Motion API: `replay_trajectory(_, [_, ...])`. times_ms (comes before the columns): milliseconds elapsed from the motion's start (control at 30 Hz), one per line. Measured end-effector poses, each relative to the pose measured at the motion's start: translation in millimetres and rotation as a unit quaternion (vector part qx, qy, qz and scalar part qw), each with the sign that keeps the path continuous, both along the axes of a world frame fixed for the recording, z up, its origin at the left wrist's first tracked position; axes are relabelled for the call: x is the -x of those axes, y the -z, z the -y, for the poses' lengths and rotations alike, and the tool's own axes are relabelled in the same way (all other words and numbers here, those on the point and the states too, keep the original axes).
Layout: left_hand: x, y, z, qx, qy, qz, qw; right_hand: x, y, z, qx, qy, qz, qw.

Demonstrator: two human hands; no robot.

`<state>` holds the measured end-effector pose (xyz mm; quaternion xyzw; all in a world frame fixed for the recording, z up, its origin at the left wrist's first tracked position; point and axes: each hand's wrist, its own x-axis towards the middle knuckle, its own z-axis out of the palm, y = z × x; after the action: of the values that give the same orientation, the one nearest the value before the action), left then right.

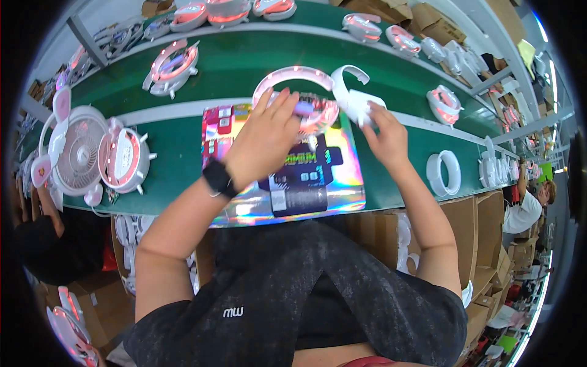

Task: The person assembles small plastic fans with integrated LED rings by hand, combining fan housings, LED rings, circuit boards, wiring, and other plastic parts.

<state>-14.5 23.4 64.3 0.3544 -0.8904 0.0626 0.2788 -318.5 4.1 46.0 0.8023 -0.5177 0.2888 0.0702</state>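
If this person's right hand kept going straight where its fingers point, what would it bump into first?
Probably the white curved part: the right hand has its fingertips right at it, perhaps already touching, though one view leaves depth unclear.

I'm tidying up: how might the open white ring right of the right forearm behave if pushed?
The white ring could roll or tip, given its round outline. Its open middle suggests low weight; its smooth-looking, plain surface may slide easily.
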Motion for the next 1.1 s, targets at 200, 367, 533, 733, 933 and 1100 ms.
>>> replay_trajectory(200, [-49.7, 55.2, -108.8, -0.136, -0.059, 0.028, 0.989, -12.0, 44.4, -67.9, -0.014, -0.141, -0.046, 0.989])
replay_trajectory(367, [-57.5, 54.3, -121.9, -0.187, -0.066, -0.122, 0.973, -39.4, 18.2, -60.3, -0.013, -0.129, -0.064, 0.989])
replay_trajectory(533, [-39.1, 29.3, -82.3, -0.189, -0.053, -0.013, 0.98, -102.3, 32.3, -97.4, -0.148, -0.147, 0.128, 0.97])
replay_trajectory(733, [-27.3, 47.0, -61.9, -0.236, 0.0, 0.039, 0.971, -136.3, 52.0, -106.8, -0.34, -0.087, 0.311, 0.883])
replay_trajectory(933, [-32.7, 64.4, -58.3, -0.288, 0.02, -0.14, 0.947, -148.2, 53.0, -104.9, -0.312, -0.01, 0.28, 0.908])
replay_trajectory(1100, [-25.3, 61.8, -64.4, -0.335, -0.031, -0.185, 0.923, -153.4, 60.0, -97.1, -0.251, -0.033, 0.323, 0.912])
